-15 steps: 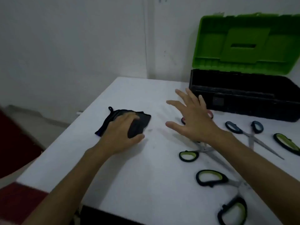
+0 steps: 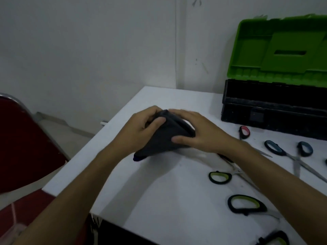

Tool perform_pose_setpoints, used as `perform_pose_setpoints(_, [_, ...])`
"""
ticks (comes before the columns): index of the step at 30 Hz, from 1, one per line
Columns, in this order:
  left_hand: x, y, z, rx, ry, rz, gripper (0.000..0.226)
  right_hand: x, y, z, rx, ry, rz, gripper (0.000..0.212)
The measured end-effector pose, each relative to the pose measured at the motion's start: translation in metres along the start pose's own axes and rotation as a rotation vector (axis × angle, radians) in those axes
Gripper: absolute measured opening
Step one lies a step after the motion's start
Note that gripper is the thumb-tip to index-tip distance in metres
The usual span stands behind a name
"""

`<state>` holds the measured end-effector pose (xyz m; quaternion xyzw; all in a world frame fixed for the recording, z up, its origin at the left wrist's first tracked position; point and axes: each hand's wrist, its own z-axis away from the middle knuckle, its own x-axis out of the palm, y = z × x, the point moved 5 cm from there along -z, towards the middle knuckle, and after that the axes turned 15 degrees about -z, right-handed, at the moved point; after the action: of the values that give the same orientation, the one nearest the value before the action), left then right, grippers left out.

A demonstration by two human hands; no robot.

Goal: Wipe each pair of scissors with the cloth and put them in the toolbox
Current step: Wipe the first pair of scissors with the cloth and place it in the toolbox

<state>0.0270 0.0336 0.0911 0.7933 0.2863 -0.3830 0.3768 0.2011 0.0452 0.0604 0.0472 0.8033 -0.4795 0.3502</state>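
Note:
Both hands hold a dark grey cloth just above the white table. My left hand grips its left upper edge, thumb on top. My right hand holds its right side with the thumb under the front edge. Several pairs of scissors lie to the right: a green-handled pair, a larger green-handled pair, a blue-handled pair and a pink-handled pair, partly hidden by my right forearm. The toolbox stands at the back right, black, with its green lid raised.
A red chair stands off the table's left edge. Another green scissor handle shows at the bottom right. A white wall runs behind the table. The table's near-left corner lies by my left forearm.
My left hand has lifted the cloth off the table. My right hand has moved left from above the scissors and taken hold of the cloth's right side. The view has shifted left.

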Motion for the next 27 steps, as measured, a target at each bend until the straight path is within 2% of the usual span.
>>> perform_pose_setpoints(2, [-0.012, 0.014, -0.012, -0.003, 0.005, 0.078, 0.012, -0.012, -0.012, 0.0, -0.025, 0.07, -0.107, 0.031])
perform_pose_setpoints(3, [-0.017, 0.02, -0.017, -0.018, 0.026, 0.113, 0.011, -0.018, -0.017, 0.003, -0.03, 0.114, -0.138, 0.018])
perform_pose_setpoints(4, [-0.02, 0.024, -0.021, -0.048, 0.041, 0.162, 0.01, -0.025, -0.021, 0.006, -0.048, 0.167, -0.156, 0.016])
perform_pose_setpoints(6, [-0.018, 0.031, -0.026, -0.118, 0.012, 0.317, 0.01, -0.039, -0.029, 0.016, -0.068, 0.249, -0.153, 0.02])
perform_pose_setpoints(8, [-0.005, 0.04, -0.029, -0.129, -0.085, 0.432, 0.023, -0.056, -0.034, 0.027, -0.048, 0.297, -0.127, 0.028])
perform_pose_setpoints(11, [0.011, 0.057, -0.033, -0.041, -0.119, 0.407, 0.026, -0.081, -0.034, 0.047, 0.003, 0.347, -0.121, 0.039])
perform_pose_setpoints(13, [0.018, 0.075, -0.042, 0.066, -0.114, 0.359, 0.015, -0.093, -0.031, 0.062, 0.059, 0.29, -0.234, 0.03])
perform_pose_setpoints(16, [0.022, 0.107, -0.062, 0.2, -0.104, 0.187, 0.009, -0.097, -0.023, 0.077, 0.164, 0.205, -0.32, 0.048])
perform_pose_setpoints(18, [0.025, 0.121, -0.077, 0.211, -0.097, 0.143, 0.007, -0.1, -0.02, 0.084, 0.151, 0.245, -0.232, 0.033])
perform_pose_setpoints(20, [0.028, 0.125, -0.088, 0.166, -0.07, 0.15, 0.014, -0.106, -0.016, 0.094, 0.17, 0.328, -0.245, 0.032])
perform_pose_setpoints(22, [0.036, 0.121, -0.088, 0.067, -0.065, 0.195, 0.027, -0.113, -0.011, 0.105, 0.184, 0.405, -0.367, 0.024])
perform_pose_setpoints(25, [0.068, 0.115, -0.067, -0.119, -0.187, 0.41, 0.026, -0.127, -0.006, 0.122, 0.226, 0.492, -0.534, 0.019])
perform_pose_setpoints(27, [0.098, 0.112, -0.047, -0.182, -0.291, 0.417, 0.023, -0.134, 0.002, 0.132, 0.275, 0.55, -0.55, 0.019])
